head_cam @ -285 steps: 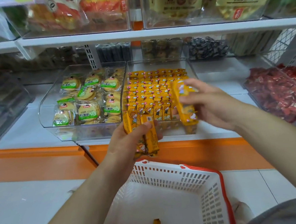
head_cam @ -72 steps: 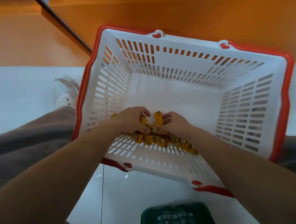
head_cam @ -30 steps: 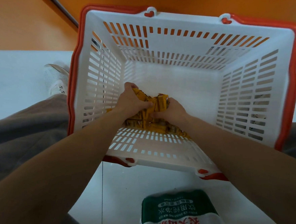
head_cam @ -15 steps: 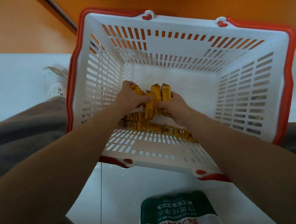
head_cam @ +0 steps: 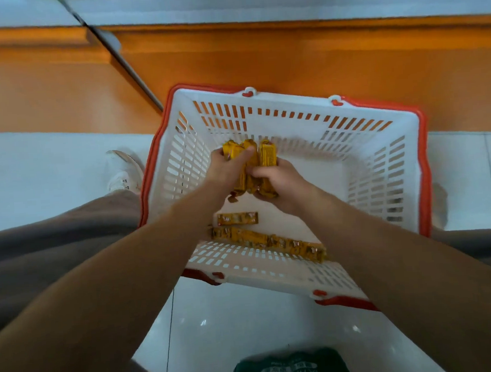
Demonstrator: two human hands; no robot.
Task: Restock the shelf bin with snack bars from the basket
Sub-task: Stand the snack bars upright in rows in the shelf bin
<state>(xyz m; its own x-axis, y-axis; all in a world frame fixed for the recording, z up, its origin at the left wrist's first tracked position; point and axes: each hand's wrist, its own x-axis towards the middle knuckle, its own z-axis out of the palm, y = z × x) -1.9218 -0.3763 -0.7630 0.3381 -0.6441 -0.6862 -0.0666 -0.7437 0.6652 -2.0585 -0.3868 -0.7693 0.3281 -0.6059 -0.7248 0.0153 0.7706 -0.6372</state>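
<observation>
Raised off the basket [head_cam: 383, 176] floor since half a second ago: bunch of snack bars [head_cam: 267, 155], gripped upright by left hand [head_cam: 223, 170] and right hand [head_cam: 279, 183], fingers curled round it. Loose bars [head_cam: 256, 238] lying inside along the basket's near wall. Orange shelf base [head_cam: 287, 55] just beyond the basket's far rim.

Snack bars [head_cam: 250, 168]: bunch now lifted clear of basket floor [head_cam: 319, 180] (both hands gripping), loose bars [head_cam: 238, 219] uncovered beneath.

Reads soft and even, a little dim, lit from overhead. Shows small glare spots on the glossy white floor tiles [head_cam: 233, 317]. Blurs along the orange shelf base [head_cam: 288, 61] and top edge; bends outward at the borders.
</observation>
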